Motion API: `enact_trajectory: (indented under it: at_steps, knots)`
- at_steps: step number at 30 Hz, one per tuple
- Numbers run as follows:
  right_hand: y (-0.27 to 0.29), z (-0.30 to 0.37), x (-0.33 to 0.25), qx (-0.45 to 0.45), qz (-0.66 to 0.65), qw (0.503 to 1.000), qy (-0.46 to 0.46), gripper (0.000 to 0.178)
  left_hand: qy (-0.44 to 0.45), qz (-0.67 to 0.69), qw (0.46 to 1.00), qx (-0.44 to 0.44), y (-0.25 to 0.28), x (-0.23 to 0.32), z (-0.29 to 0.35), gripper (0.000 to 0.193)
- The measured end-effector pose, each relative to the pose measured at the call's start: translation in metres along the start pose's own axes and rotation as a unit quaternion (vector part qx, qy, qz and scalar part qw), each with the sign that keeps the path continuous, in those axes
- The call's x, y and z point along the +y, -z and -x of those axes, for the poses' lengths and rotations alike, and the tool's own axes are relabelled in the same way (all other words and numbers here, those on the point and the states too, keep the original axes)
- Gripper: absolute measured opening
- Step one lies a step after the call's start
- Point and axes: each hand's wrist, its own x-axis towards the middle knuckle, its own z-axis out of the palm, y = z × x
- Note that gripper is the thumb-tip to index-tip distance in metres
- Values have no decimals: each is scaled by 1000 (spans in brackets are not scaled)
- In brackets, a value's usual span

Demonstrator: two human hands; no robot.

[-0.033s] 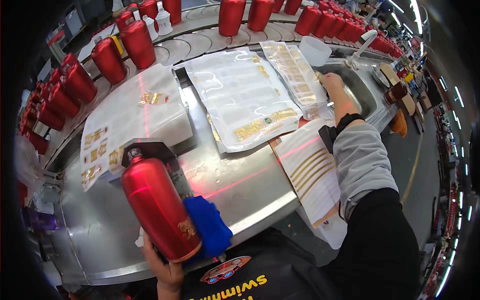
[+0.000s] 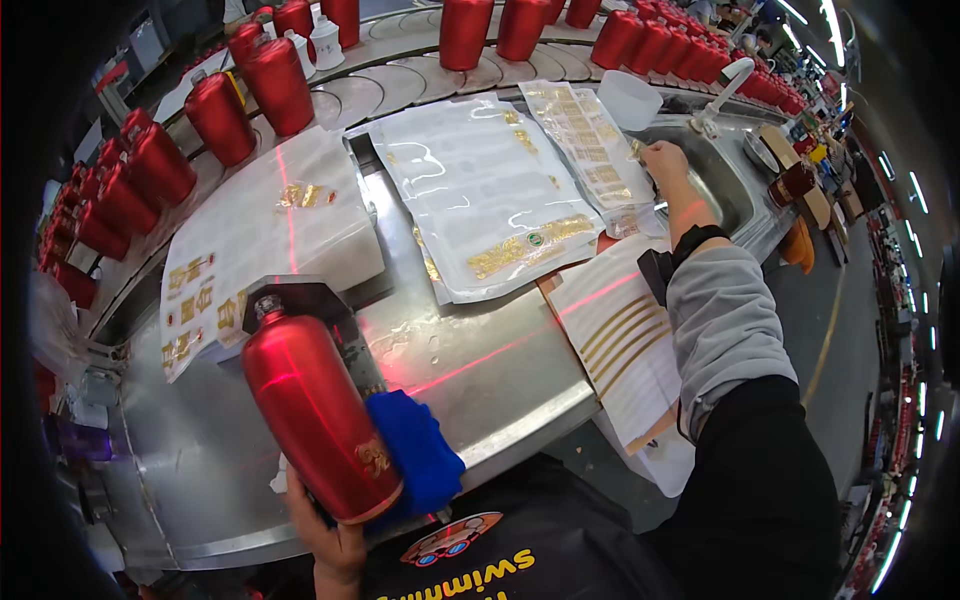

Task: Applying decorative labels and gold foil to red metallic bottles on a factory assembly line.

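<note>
Here, left fingers [image 2: 298, 495] round bottle [image 2: 310, 400], right fingers [image 2: 652, 156] apparently pinching scrap [image 2: 636, 149]

Low by the person's body, the left hand [image 2: 328, 530] is curving in a hold, thumb standing apart from the partly hidden fingers. The right arm [image 2: 728, 325] is stretching far forward, its hand [image 2: 666, 165] bunching its fingertips in a pinch.

Red bottle [image 2: 318, 408] — left fingers [image 2: 299, 494] at its base
</note>
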Motion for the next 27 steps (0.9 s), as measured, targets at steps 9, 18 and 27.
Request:
enact_trajectory:
  at_steps: [9, 18, 27]
  knots:
    - [23, 21, -151, -272, -77, 947, 154, 27, -50, -26, 998, 15, 0, 5, -6, 78]
    - [29, 71, -213, -137, 141, 899, 392, 17, -104, -121, 987, 11, 6, 19, -18, 78]
    - [181, 238, -341, -214, -122, 710, 660, 8, -174, -236, 956, 30, 16, 34, -19, 80]
